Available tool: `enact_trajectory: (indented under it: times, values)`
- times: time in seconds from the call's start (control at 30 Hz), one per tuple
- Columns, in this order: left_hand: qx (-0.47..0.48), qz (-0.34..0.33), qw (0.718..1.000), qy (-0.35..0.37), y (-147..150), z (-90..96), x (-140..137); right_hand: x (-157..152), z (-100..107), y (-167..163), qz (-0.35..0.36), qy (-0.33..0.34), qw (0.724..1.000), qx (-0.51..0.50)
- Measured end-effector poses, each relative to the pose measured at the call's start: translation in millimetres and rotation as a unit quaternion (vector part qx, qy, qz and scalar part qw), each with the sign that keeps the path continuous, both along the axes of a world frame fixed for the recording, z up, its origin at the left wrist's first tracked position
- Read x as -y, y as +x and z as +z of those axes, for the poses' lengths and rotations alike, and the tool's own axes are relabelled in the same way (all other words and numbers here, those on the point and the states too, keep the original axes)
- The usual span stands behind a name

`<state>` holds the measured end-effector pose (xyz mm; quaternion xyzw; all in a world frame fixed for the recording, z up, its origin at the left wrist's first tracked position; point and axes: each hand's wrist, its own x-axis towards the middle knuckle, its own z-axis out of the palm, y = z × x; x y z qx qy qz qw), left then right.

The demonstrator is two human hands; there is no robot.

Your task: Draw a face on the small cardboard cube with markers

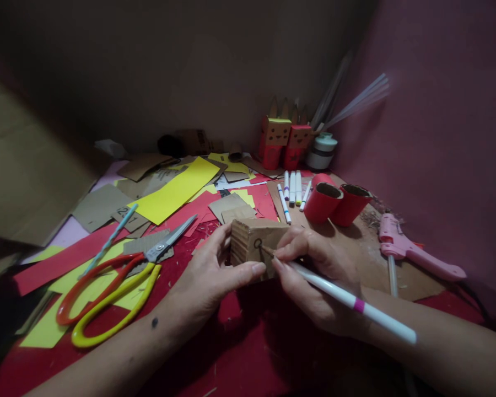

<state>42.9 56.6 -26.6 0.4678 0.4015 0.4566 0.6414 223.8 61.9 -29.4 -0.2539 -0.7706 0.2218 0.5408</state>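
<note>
One cardboard box (248,240), one white pen (334,289), two red tubes (320,208), two red figures (273,151) and, in dim light, apparently five loose markers (292,190) are counted. The box, brown, ribbed at left and marked with a circle, is clamped mid-scene by the left hand (215,275); the pen is pinched by the right hand (320,270). Open red cloth (240,353) is left near, bounded left by scissors (159,248).

Left forearm (136,336) entering from between 7 and 8 o'clock; left hand (202,281) half-curled, thumb (246,273) toward 3 o'clock. Right forearm (442,339) from 4 o'clock; right hand (324,264) pinched, fingertips (285,252) toward 9 o'clock.
</note>
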Motion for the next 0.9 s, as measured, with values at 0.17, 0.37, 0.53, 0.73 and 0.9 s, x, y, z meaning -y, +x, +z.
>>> enact_trajectory:
  times: [0.17, 0.37, 0.53, 0.73, 0.9]
  values:
    - [0.001, 0.002, 1.0, -0.003, -0.1, -1.0, 0.4, -0.3, -0.1, -0.2, 0.004, 0.006, 1.0, -0.003]
    - [0.006, -0.001, 1.0, 0.004, -0.2, -2.0, 1.1, 1.1, 1.7, -1.1, 0.008, 0.011, 1.0, -0.002]
    - [-0.006, 0.004, 1.0, 0.0, 0.5, 0.3, 1.7, 0.9, 1.8, -2.3, 0.006, 0.008, 1.0, 0.0]
    - [-0.005, 0.004, 1.0, 0.005, 0.4, -0.5, -0.9, 1.9, 0.4, -0.7, 0.009, 0.009, 1.0, 0.002]
    - [-0.005, 0.002, 1.0, -0.001, 0.2, 0.1, 0.1, 2.5, -0.1, -1.5, 0.004, -0.003, 1.0, 0.001]
